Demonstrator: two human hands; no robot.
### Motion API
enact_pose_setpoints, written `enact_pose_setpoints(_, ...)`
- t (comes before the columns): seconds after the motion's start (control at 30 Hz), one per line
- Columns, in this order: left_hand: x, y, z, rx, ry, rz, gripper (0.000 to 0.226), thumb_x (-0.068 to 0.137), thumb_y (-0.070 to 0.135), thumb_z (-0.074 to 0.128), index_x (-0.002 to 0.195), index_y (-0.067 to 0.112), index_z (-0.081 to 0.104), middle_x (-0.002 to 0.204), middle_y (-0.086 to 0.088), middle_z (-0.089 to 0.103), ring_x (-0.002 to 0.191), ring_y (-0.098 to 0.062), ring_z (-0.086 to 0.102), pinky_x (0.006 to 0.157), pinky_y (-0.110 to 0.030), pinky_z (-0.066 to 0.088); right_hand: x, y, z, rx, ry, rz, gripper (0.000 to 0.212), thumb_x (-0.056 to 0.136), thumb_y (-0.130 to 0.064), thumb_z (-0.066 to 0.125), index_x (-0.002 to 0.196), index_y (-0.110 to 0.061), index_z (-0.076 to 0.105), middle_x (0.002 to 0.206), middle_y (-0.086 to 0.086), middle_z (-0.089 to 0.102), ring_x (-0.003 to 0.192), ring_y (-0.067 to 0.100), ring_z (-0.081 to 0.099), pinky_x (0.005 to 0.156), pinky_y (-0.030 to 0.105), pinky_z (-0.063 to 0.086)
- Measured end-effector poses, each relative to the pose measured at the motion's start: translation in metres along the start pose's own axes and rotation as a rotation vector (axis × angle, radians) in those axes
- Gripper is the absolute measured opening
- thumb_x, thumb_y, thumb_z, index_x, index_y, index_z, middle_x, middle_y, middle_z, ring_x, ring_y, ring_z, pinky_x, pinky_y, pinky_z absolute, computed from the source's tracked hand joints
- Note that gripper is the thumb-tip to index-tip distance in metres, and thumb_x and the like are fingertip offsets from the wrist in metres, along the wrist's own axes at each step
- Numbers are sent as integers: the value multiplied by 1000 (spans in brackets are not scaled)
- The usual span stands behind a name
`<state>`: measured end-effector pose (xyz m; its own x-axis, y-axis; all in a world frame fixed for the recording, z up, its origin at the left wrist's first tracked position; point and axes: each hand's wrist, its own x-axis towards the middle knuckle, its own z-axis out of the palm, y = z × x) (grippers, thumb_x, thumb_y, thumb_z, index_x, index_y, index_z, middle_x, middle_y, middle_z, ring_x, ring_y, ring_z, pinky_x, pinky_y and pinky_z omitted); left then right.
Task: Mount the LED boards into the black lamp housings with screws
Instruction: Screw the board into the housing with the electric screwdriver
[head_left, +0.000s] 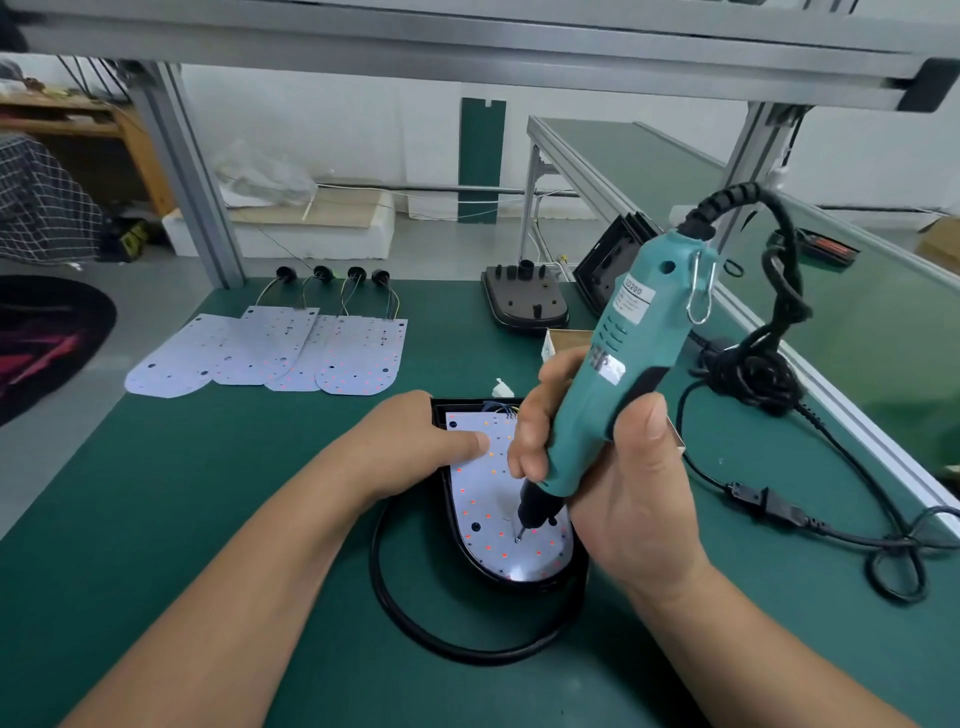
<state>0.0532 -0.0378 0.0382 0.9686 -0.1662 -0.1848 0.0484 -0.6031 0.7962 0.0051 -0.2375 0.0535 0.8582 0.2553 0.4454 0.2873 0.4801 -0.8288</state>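
A white LED board (488, 512) lies inside a black lamp housing (444, 499) on the green mat in front of me. My left hand (415, 441) rests on the housing's far left corner, with fingertips pressing the board. My right hand (618, 467) grips a teal electric screwdriver (618, 358), held nearly upright. Its bit tip (518, 538) touches a screw near the board's rounded near end. Several more LED boards (270, 353) with wired black connectors lie fanned out at the far left.
Another black housing (524, 301) lies at the mat's far edge, and one more (608, 265) leans beside it. A small cardboard box (566, 338) sits behind the screwdriver. The coiled black power cord (753, 374) trails right. A black cable loop (415, 618) curves round the near housing.
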Motion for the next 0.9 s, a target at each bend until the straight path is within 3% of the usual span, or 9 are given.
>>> enact_pose_setpoints(0.07,0,1,0,-5,-7,3,19,93,38,78,100,21,78,101,-2,80,101,-24,73,97,-46,56,1,0,0,15,-10,13,68,91,-70,66,114,-7,56,83,11,58,64,26,50,68,43,47)
enact_pose_setpoints(0.13,0,0,1,-6,-8,2,19,93,37,77,103,21,79,102,1,80,103,-22,74,99,-45,57,2,0,0,27,-27,17,62,90,-67,69,109,-9,57,81,10,56,63,25,49,67,41,47)
enact_pose_setpoints(0.27,3,-3,1,-10,-14,9,12,91,35,77,92,23,78,88,7,78,85,-15,71,85,-35,55,3,2,3,49,-82,49,62,88,-65,73,105,-8,56,77,9,54,60,23,47,64,40,44)
enact_pose_setpoints(0.33,4,-4,1,-11,-10,4,13,90,33,78,85,21,76,82,3,76,77,-13,66,80,-36,53,3,3,3,62,-110,73,68,86,-67,75,107,-5,54,75,10,52,59,23,46,63,40,42)
enact_pose_setpoints(0.43,4,-4,2,-5,4,6,19,89,35,78,73,27,71,69,12,67,66,-7,60,69,-33,48,5,0,0,53,-141,72,75,81,-65,80,113,-3,52,75,13,52,58,23,48,64,38,44)
enact_pose_setpoints(0.63,4,-4,2,-39,-6,13,38,87,46,75,100,11,74,86,-3,69,79,-23,61,79,-40,50,10,-8,-10,96,-101,62,76,89,-59,75,131,0,51,81,13,51,64,26,48,70,41,45)
enact_pose_setpoints(0.8,1,1,5,10,-1,43,22,90,39,76,74,25,68,67,11,60,64,-8,52,64,-30,40,7,-9,-13,-46,-163,79,69,92,-54,74,132,-2,54,84,12,55,68,29,52,72,44,44)
enact_pose_setpoints(0.9,-1,4,4,14,-27,60,23,90,39,76,84,18,70,82,-5,70,72,-12,57,70,-33,43,6,-8,-7,-134,-170,22,63,91,-58,74,126,-8,59,81,10,56,67,29,51,70,46,42)
